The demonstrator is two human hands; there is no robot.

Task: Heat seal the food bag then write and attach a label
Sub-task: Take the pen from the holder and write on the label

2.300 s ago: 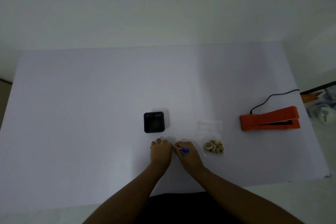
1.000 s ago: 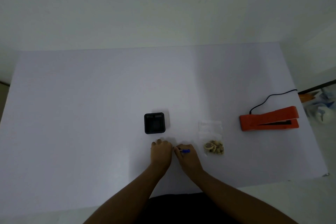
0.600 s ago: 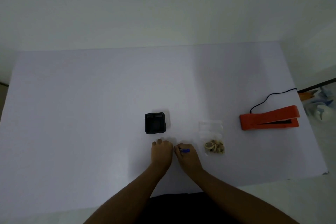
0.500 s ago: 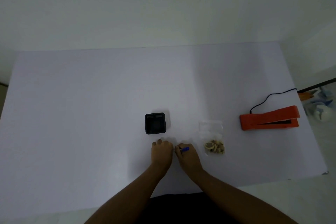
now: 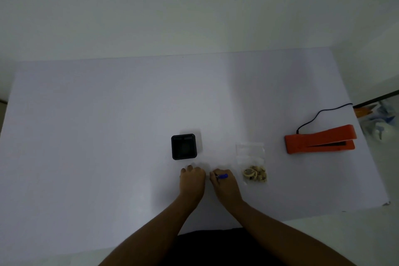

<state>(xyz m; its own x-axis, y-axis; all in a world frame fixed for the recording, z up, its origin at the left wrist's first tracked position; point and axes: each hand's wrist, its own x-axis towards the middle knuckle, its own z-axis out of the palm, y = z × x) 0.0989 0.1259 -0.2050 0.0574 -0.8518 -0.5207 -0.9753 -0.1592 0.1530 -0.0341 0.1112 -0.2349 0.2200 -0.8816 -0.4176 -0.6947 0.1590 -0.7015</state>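
A clear food bag [image 5: 251,161] with pale dried pieces at its near end lies flat on the white table [image 5: 108,125]. Just left of it, my right hand [image 5: 225,185] grips a blue pen [image 5: 222,176], its tip pointing left toward a white label that I can barely make out against the table. My left hand [image 5: 192,180] rests fingers-down on the table beside the pen tip, pressing there; whatever lies under it is hidden. The orange heat sealer [image 5: 320,139] sits at the far right, jaw slightly apart, with a black cord.
A small black square holder [image 5: 184,146] stands just beyond my left hand. The sealer's cord [image 5: 319,114] runs off the table's right edge, where cluttered items [image 5: 380,119] lie below. The near table edge runs close to my forearms.
Both hands stay in the same spot; the pen in my right hand shifts only slightly. Bag, holder and sealer have not moved.
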